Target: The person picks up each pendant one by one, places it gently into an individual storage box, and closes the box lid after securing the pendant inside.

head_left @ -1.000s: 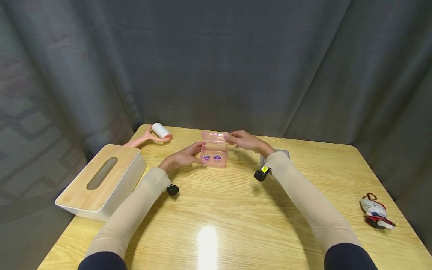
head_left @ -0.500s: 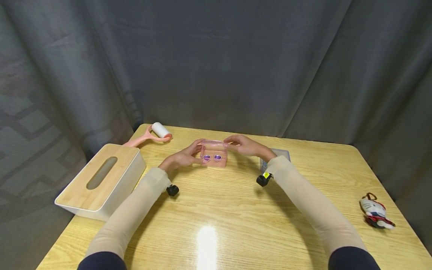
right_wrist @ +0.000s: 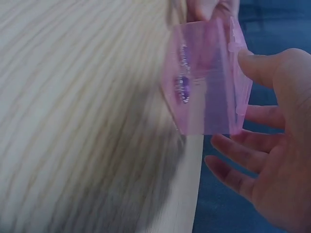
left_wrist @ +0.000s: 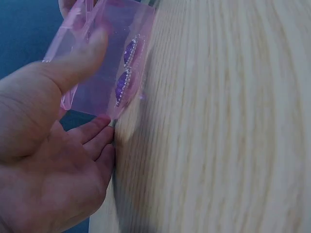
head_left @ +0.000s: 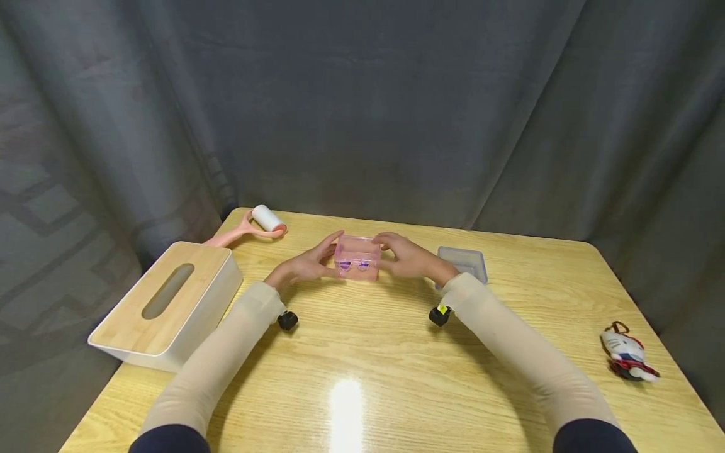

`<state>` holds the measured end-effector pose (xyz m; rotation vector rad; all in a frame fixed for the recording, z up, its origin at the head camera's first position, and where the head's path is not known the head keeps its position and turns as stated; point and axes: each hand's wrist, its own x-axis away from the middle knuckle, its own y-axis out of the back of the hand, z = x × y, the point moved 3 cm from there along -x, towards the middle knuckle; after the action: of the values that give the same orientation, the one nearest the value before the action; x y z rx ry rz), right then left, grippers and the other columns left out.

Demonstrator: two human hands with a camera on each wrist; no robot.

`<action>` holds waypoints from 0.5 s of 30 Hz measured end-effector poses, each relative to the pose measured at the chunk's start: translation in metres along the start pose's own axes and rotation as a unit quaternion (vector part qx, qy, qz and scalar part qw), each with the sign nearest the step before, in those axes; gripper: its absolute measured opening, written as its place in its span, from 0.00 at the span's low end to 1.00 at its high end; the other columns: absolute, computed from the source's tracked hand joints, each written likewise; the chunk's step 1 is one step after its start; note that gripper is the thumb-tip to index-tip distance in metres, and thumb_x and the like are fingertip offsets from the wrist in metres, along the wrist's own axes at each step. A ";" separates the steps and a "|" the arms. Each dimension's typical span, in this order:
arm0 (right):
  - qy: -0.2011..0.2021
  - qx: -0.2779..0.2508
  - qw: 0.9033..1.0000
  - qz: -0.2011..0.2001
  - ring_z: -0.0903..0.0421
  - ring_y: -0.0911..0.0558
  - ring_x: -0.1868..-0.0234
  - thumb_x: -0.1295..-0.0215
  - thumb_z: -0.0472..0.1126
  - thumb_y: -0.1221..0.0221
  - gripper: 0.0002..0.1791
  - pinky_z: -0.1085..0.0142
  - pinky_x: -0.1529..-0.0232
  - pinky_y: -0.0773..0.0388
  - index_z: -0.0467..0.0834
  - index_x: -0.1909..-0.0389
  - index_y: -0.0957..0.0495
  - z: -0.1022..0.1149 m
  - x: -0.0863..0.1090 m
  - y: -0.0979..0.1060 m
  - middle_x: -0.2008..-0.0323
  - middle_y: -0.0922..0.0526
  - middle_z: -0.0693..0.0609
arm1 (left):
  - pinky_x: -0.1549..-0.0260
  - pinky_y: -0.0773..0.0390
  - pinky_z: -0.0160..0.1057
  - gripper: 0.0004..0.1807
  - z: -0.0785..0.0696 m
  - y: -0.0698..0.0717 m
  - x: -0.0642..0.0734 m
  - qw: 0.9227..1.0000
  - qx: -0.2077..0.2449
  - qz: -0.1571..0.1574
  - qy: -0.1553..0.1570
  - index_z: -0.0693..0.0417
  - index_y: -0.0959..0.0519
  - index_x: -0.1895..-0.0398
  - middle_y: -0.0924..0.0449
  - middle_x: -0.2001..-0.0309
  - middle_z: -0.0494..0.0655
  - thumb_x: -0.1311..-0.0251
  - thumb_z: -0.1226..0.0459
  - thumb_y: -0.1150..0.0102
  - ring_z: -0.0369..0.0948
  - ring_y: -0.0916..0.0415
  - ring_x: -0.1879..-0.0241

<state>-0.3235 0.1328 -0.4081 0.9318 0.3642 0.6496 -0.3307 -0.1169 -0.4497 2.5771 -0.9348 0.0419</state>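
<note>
A small see-through pink plastic box [head_left: 358,246] stands on the table at the far middle, its lid down. Two oval purple gems edged with tiny clear stones [right_wrist: 182,90] decorate its front. My left hand [head_left: 306,263] holds the box's left end, thumb toward the front and fingers behind. At the right end my right hand [head_left: 412,258] grips it, with the thumb near the lid's edge in the right wrist view. The left wrist view shows the left thumb across the pink box [left_wrist: 95,90], and the lower fingers touching near its bottom corner.
Right of the hands sits a shallow clear tray-like container [head_left: 466,259]. To the left are a wood-topped tissue box [head_left: 212,296] and a pink-handled lint roller [head_left: 267,219]. A white plush cat keychain [head_left: 625,355] lies at the table's right. Grey curtains [head_left: 362,113] hang behind.
The pink box's raised lid has come down toward the front under my right hand. That hand has lowered to the box's right end, uncovering more of the clear container. My left hand has stayed put.
</note>
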 end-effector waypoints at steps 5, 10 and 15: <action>0.003 0.039 0.999 -0.005 0.40 0.22 0.33 0.28 0.48 0.38 0.36 0.45 0.28 0.29 0.35 0.27 0.35 0.000 -0.001 -0.002 0.25 0.36 0.35 | 0.19 0.54 0.57 0.52 -0.002 0.001 0.002 0.999 -0.032 0.009 -0.008 0.40 0.70 0.15 0.62 0.16 0.59 0.26 0.62 0.42 0.54 0.60 0.16; 0.003 0.034 0.999 -0.009 0.40 0.21 0.34 0.29 0.47 0.37 0.34 0.45 0.29 0.28 0.36 0.28 0.32 -0.001 0.000 -0.001 0.25 0.36 0.36 | 0.20 0.51 0.60 0.45 -0.002 0.002 0.000 0.999 -0.038 0.012 -0.010 0.41 0.68 0.15 0.60 0.16 0.61 0.21 0.59 0.50 0.57 0.58 0.17; 0.011 0.026 1.000 -0.004 0.38 0.20 0.35 0.29 0.44 0.37 0.30 0.44 0.30 0.28 0.35 0.30 0.29 -0.001 0.002 0.001 0.25 0.36 0.34 | 0.20 0.51 0.60 0.44 -0.002 0.001 0.000 1.000 -0.028 0.011 0.000 0.41 0.68 0.15 0.61 0.16 0.62 0.21 0.58 0.51 0.58 0.58 0.17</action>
<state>-0.3231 0.1349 -0.4081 0.9740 0.4052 0.6464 -0.3307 -0.1169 -0.4471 2.5152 -0.9502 0.0213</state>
